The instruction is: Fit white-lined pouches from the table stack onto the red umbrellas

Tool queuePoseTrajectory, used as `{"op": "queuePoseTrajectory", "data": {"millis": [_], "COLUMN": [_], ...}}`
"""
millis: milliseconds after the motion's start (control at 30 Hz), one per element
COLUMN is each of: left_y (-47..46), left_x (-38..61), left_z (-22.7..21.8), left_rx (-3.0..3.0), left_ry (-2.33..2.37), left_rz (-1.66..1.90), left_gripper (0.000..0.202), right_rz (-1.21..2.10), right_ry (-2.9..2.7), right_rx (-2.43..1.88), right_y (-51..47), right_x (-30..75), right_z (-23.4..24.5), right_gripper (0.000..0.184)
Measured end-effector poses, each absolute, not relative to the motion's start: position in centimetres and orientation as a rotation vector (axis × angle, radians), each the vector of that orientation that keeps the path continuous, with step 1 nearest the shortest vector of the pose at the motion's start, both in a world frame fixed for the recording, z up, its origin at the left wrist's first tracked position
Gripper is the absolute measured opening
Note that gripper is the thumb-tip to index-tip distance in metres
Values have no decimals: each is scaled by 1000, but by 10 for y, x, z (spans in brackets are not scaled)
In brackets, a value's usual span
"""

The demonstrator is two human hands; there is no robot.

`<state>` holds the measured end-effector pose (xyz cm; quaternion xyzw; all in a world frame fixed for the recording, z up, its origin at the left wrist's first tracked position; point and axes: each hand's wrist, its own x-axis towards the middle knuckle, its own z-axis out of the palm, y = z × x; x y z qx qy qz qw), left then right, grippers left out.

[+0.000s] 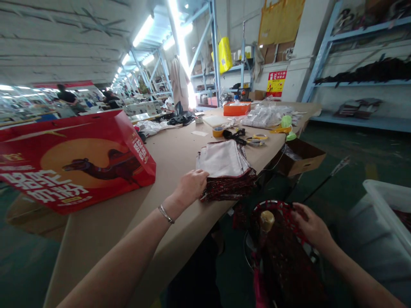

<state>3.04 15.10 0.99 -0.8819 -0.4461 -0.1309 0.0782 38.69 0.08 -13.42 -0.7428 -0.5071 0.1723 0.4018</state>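
Observation:
My left hand (192, 185) rests with curled fingers on the near edge of a stack of flat fabric pieces (226, 171), pale on top and dark red below, lying on the brown table (180, 154). A silver bracelet sits on that wrist. My right hand (310, 225) is lower, off the table's edge, with fingers closed on the rim of a dark red patterned piece (279, 239) held over my lap. A yellowish knob (266, 220) stands up in front of that piece.
A large red gift bag with a camel picture (75, 164) lies on the table at left. Tape rolls (218, 131), an orange box (236, 108) and clear packets (266, 115) sit farther back. An open carton (300, 157) and a white bin (388, 205) stand at right. People work at far left.

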Motion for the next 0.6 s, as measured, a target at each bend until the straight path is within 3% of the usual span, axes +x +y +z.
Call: {"op": "queuePoseTrajectory", "data": {"millis": [133, 233, 433, 600], "left_y": [150, 148, 151, 158], "left_x": [32, 31, 34, 37], "left_z": [15, 15, 18, 32], "left_rx": [-2643, -2648, -2571, -2461], "left_ry": [-1269, -1216, -1362, -1406], "left_rz": [-437, -493, -276, -552], "left_gripper": [29, 34, 23, 23], "right_rz": [193, 88, -35, -209], "right_ry": [-1596, -1890, -2337, -2351], "right_rx": [-1395, -1122, -1257, -1437], "right_y": [40, 66, 108, 134], "right_x": [327, 276, 217, 205], "right_z": [-17, 33, 35, 40], "right_gripper": [26, 19, 22, 24]}}
